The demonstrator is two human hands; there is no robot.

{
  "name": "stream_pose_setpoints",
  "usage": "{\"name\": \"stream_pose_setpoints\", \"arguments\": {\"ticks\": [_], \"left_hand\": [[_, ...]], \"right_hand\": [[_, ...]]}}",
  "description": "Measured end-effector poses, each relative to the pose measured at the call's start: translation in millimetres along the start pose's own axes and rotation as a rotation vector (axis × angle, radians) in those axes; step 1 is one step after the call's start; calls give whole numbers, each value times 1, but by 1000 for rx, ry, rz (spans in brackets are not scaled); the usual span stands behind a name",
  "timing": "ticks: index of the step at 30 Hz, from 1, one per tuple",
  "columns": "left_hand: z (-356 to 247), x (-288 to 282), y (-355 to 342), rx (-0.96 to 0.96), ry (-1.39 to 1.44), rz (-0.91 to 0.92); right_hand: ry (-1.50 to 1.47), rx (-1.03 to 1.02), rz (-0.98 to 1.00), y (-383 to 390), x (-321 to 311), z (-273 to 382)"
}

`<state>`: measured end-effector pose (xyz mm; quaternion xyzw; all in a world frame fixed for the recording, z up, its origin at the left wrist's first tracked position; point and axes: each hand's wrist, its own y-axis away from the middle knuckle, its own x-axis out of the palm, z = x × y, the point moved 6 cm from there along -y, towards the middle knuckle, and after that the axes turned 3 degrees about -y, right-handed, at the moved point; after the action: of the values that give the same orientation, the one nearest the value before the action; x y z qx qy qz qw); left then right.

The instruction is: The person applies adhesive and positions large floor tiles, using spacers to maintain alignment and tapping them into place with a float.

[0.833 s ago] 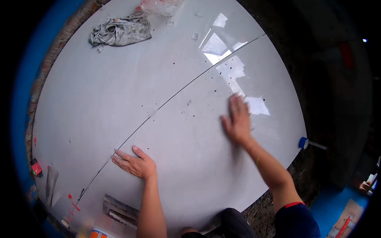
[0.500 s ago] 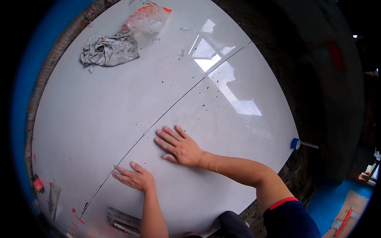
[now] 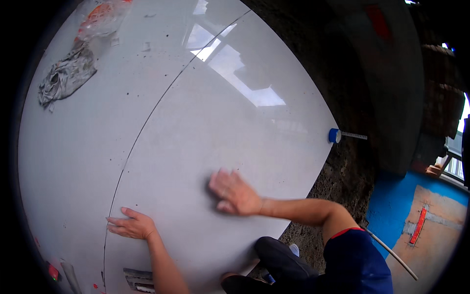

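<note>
My left hand (image 3: 132, 225) lies with fingers outstretched across the thin dark joint between two large glossy pale grey tiles. Its fingertips reach onto the left tile (image 3: 83, 147). Over the right tile (image 3: 196, 132), my right hand (image 3: 236, 192) is stretched flat, palm down and empty. Motion blurs its fingers, and a shadow shows along its left side; whether it touches the surface I cannot tell. A flat metal trowel (image 3: 139, 280) rests close to my left forearm, which partly covers it. Small dark specks (image 3: 166, 75) dot the tiles near the joint.
A crumpled grey cloth (image 3: 68, 76) and a clear-and-orange plastic bag (image 3: 104, 20) lie at the far left. On the tile's right edge sits a blue roll (image 3: 334, 135) with a pale strip sticking out. Rough dark ground (image 3: 338, 186) borders that edge. A small red-and-black device (image 3: 53, 271) stands lower left.
The view has swung to the right. My right hand has moved away from the joint, rightward and nearer to me. Fewer dark specks show on the right tile. My left hand stays at the joint.
</note>
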<state>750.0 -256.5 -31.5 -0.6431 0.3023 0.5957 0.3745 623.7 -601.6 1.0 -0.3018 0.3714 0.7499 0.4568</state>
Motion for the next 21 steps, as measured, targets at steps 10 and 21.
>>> {"name": "stream_pose_setpoints", "arguments": {"ticks": [10,21], "left_hand": [[16,16,0,0,31,-13],[10,11,0,-36,-18,15]], "right_hand": [[527,1435,-474,81,-240,-315],[203,952,-645,-13,-126,-238]]}}
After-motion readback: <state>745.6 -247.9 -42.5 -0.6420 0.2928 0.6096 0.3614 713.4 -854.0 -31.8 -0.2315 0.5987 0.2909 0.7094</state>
